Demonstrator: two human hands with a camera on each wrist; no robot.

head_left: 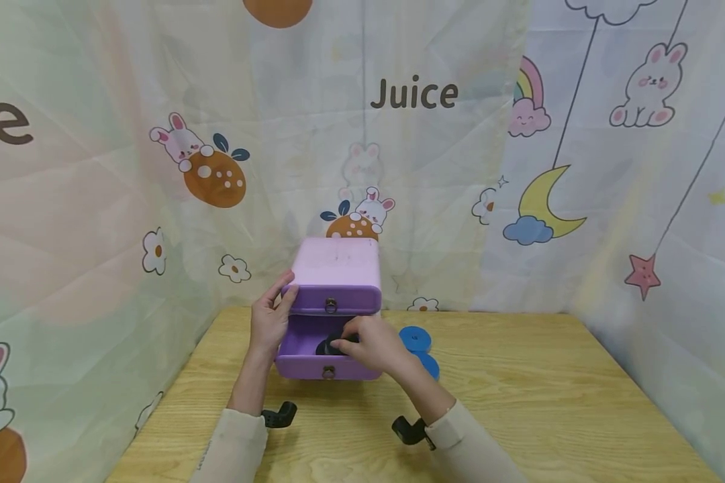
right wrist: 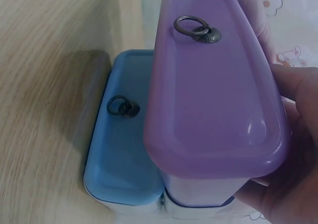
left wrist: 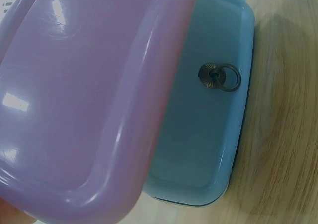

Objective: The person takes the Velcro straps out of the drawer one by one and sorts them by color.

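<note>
A small drawer cabinet [head_left: 336, 261] with a pink top stands on the table. Its lower purple drawer [head_left: 290, 369] is pulled out, below a shut purple top drawer [head_left: 305, 300]. My left hand [head_left: 270, 325] grips the cabinet's left side, with the thumb at the top drawer's front edge. Inside the open drawer, my right hand [head_left: 371, 342] pinches a dark, round black object [head_left: 323, 347], partly hidden by the fingers. In the right wrist view, that hand [right wrist: 298, 184] reaches over the drawer's edge. A bronze ring pull [right wrist: 191, 28] hangs on the drawer's front.
Under the open drawer, a blue drawer front [left wrist: 184, 134] with its own ring pull shows in the wrist views. Two flat blue discs [head_left: 415, 339] lie on the wooden table [head_left: 519, 389] right of the cabinet. Printed cloth [head_left: 435, 201] hangs behind and at both sides.
</note>
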